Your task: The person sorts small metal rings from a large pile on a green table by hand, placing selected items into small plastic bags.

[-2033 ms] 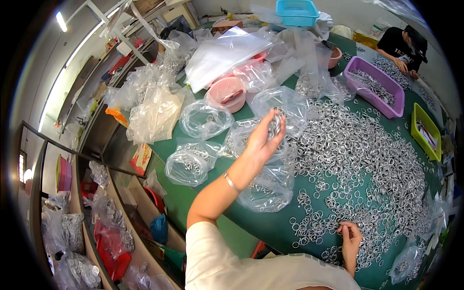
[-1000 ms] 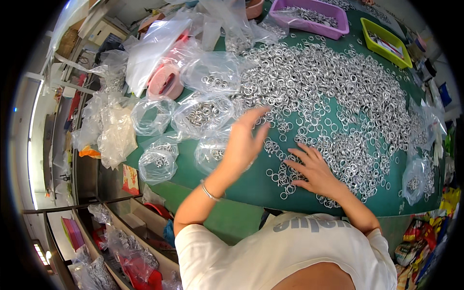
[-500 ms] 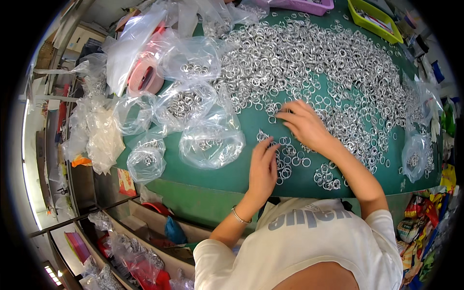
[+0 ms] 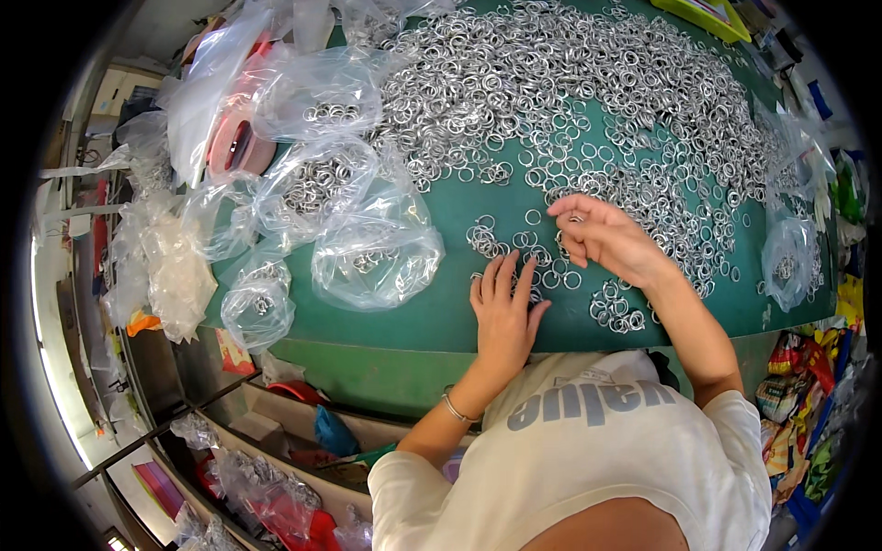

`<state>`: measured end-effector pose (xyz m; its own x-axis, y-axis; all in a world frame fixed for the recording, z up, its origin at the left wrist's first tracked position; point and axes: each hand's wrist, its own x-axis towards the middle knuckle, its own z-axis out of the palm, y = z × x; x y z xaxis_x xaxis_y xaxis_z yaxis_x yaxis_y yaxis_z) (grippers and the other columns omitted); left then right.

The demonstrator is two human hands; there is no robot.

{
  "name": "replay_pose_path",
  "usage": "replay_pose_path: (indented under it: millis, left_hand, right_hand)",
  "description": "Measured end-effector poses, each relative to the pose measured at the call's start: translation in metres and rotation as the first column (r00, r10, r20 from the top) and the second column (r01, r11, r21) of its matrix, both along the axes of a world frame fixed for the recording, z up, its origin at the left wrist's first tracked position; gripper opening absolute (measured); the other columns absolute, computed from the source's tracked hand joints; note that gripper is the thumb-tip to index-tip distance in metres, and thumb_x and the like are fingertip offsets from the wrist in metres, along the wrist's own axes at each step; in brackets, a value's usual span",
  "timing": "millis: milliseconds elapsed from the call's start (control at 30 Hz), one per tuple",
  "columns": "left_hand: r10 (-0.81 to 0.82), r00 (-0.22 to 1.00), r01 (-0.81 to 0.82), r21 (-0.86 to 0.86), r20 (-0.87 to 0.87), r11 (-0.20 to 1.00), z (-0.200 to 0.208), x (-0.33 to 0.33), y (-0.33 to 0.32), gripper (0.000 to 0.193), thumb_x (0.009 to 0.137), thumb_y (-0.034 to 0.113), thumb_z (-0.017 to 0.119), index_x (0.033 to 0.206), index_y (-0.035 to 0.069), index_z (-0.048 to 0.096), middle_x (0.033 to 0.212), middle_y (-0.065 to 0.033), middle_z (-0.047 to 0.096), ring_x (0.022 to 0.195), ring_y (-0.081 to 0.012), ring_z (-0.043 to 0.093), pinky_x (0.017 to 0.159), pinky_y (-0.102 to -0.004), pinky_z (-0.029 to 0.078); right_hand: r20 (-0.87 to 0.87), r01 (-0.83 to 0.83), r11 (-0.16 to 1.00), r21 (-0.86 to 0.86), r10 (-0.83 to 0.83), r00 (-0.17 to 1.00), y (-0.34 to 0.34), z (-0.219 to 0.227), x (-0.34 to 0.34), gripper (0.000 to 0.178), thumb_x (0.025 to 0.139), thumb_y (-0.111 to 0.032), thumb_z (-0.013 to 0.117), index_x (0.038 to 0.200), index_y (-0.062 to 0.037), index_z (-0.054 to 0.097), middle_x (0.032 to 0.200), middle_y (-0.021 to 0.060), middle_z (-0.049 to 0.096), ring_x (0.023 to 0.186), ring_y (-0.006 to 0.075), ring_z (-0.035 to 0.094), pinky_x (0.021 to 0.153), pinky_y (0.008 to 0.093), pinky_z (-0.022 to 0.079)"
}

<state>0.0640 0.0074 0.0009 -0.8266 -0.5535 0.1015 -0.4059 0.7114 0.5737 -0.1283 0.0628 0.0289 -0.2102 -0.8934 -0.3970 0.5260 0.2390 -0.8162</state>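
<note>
Both hands have drawn closer together since half a second ago: the left hand (image 4: 503, 308) has slid up among the loose rings, and the right hand (image 4: 602, 239) has curled in over the near edge of the pile. Largest first, the green table (image 4: 432, 321) carries the big spread of metal rings (image 4: 588, 101) across its far half, with clear plastic bags (image 4: 367, 248) crowding its left side, some holding rings. A small scatter of rings (image 4: 537, 262) lies between the hands near the front edge. The left hand rests flat and released, fingers spread on the table among that scatter, grasping nothing. The right hand is half clenched, its fingertips (image 4: 571, 219) pinched on what looks like a single ring (image 4: 576, 218). To do this well, I judge the flat hand should pin or corral the loose rings while the other lifts one at a time, so linked rings do not drag neighbours off the edge.
</note>
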Motion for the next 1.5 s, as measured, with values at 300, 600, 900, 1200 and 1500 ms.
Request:
replay_pose_path:
  millis: [300, 600, 900, 1200, 1500]
  left_hand:
    - [0.175, 0.958, -0.178, 0.011, -0.228, 0.984, -0.001, -0.018, -0.037, 0.039, 0.078, 0.003, 0.063, 0.116, -0.002, 0.051, 0.117, -0.0182, 0.05, 0.107, -0.0356, 0.048, 0.091, -0.0404, 0.038]
    - [0.133, 0.979, -0.149, -0.095, -0.156, 0.984, -0.01, -0.032, -0.052, 0.032, 0.076, 0.005, 0.064, 0.107, 0.002, 0.057, 0.112, -0.0153, 0.051, 0.101, -0.0323, 0.049, 0.085, -0.0395, 0.039]
    - [0.05, 0.999, -0.05, -0.034, -0.018, 0.998, -0.002, 0.001, -0.007, 0.037, 0.073, 0.007, 0.069, 0.108, 0.007, 0.057, 0.116, -0.012, 0.048, 0.107, -0.032, 0.044, 0.092, -0.0449, 0.03]
    - [0.177, 0.974, -0.192, -0.101, -0.142, 0.976, -0.007, 0.013, -0.017, 0.035, 0.074, 0.003, 0.068, 0.108, 0.005, 0.058, 0.117, -0.0135, 0.049, 0.104, -0.0303, 0.047, 0.087, -0.0397, 0.034]
    - [0.132, 0.99, -0.14, -0.183, -0.06, 0.973, -0.01, -0.02, -0.029, 0.026, 0.078, 0.007, 0.063, 0.103, 0.007, 0.061, 0.111, -0.0088, 0.052, 0.099, -0.0296, 0.046, 0.082, -0.0395, 0.031]
  right_hand:
    - [-0.995, -0.084, 0.995, -0.054, -0.047, 0.087, -0.029, -0.033, 0.028, 0.013, 0.074, -0.013, 0.066, 0.081, -0.0045, 0.06, 0.076, 0.0118, 0.057, 0.066, 0.0298, 0.057, 0.056, 0.04, 0.046]
    - [0.29, 0.289, 0.957, 0.014, -0.281, 0.915, 0.03, 0.024, -0.004, 0.02, 0.089, -0.011, 0.053, 0.105, 0.0002, 0.055, 0.072, 0.0031, 0.056, 0.059, 0.0068, 0.049, 0.045, 0.0192, 0.036]
    - [-0.976, 0.038, 0.998, -0.048, -0.055, 0.212, 0.045, -0.025, 0.046, 0.013, 0.075, -0.009, 0.068, 0.087, -0.0074, 0.065, 0.066, 0.0058, 0.049, 0.052, 0.0198, 0.05, 0.047, 0.0318, 0.039]
    - [-0.992, 0.209, 0.976, 0.057, 0.079, -0.102, 0.051, -0.019, 0.017, 0.006, 0.077, -0.01, 0.064, 0.077, -0.008, 0.059, 0.07, 0.0069, 0.051, 0.061, 0.0268, 0.057, 0.05, 0.0374, 0.045]
    - [-0.999, -0.051, 0.998, 0.024, 0.022, -0.044, 0.021, -0.017, 0.048, 0.016, 0.078, -0.016, 0.064, 0.092, -0.0095, 0.059, 0.069, 0.0067, 0.054, 0.063, 0.0242, 0.059, 0.05, 0.0352, 0.046]
